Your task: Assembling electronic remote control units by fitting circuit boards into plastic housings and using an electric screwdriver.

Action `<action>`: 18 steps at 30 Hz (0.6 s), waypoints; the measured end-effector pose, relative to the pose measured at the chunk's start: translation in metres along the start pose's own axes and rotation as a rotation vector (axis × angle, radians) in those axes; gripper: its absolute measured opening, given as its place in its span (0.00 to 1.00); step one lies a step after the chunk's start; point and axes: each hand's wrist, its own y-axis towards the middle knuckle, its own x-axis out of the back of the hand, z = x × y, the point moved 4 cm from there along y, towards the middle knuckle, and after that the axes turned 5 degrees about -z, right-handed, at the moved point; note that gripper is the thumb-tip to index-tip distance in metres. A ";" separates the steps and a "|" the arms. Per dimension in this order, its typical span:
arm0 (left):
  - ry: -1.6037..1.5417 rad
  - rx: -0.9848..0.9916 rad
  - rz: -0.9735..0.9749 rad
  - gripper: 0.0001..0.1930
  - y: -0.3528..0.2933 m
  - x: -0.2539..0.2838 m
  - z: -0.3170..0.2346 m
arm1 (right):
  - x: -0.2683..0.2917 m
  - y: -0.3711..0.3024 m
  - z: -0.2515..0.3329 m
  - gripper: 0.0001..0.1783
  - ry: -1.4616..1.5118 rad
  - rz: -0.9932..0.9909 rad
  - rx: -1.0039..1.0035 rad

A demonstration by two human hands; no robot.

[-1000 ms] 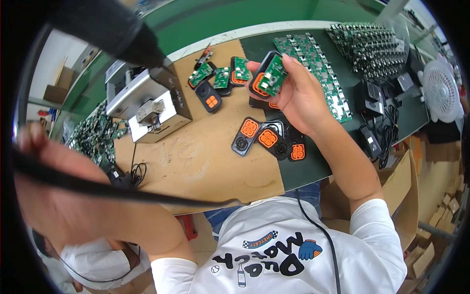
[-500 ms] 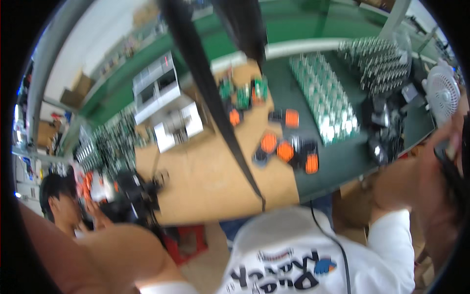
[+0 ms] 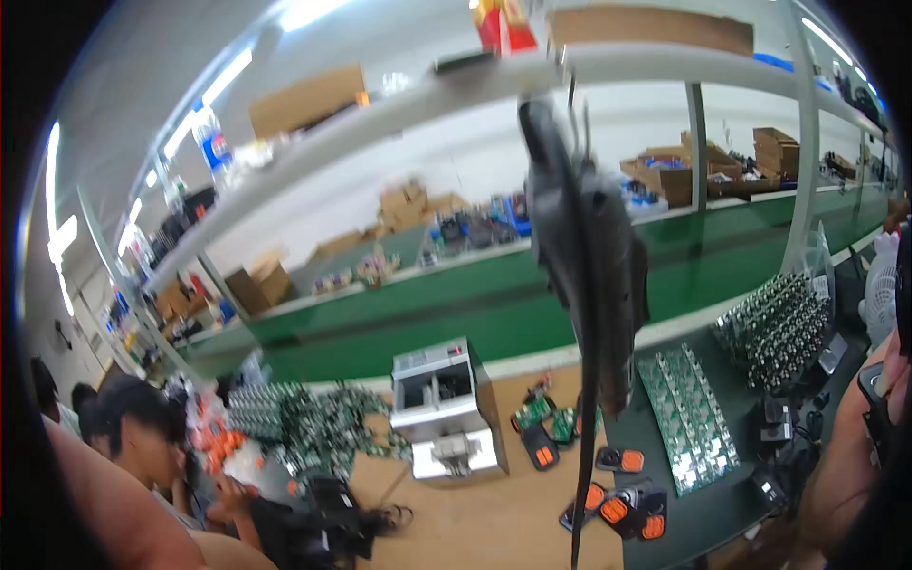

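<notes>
My left forearm (image 3: 104, 494) rises along the lower left rim; its hand is out of the picture. At the right rim my right hand (image 3: 893, 375) is raised, its fingers closed round a dark object (image 3: 872, 404) that I cannot make out, partly cut off by the rim. In front of me hangs a dark hand-held power tool (image 3: 598, 247) with a black cable, touched by neither hand. Beyond it on the bench lie several black cases with orange faces (image 3: 617, 510). Small green circuit boards (image 3: 534, 411) sit behind them.
A silver metal box with open compartments (image 3: 439, 394) stands on the brown board (image 3: 475, 522). Green circuit panels (image 3: 689, 418) and stacked boards (image 3: 779, 328) lie right; piled boards (image 3: 328, 423) lie left, near a co-worker (image 3: 138, 446). A shelf (image 3: 646, 71) crosses above.
The view has tilted upward, bringing the shelf and back wall into sight and pushing the bench lower. My shirt has left the picture. My right hand stays raised at the right rim.
</notes>
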 end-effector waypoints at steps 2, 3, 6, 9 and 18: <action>0.064 0.106 -0.028 0.17 -0.022 -0.008 -0.005 | 0.012 -0.010 -0.005 0.24 -0.062 0.008 -0.104; 0.082 0.145 -0.030 0.17 -0.024 -0.006 -0.006 | 0.011 -0.015 -0.002 0.24 -0.094 -0.005 -0.141; 0.192 0.194 -0.064 0.16 -0.023 -0.004 -0.014 | 0.010 -0.010 0.000 0.24 -0.142 0.010 -0.194; 0.321 0.233 -0.069 0.16 -0.009 0.008 -0.038 | 0.000 -0.014 0.010 0.24 -0.158 0.015 -0.252; -0.176 1.020 -0.197 0.46 -0.084 -0.089 0.000 | 0.031 -0.182 -0.057 0.17 0.134 -0.262 -1.380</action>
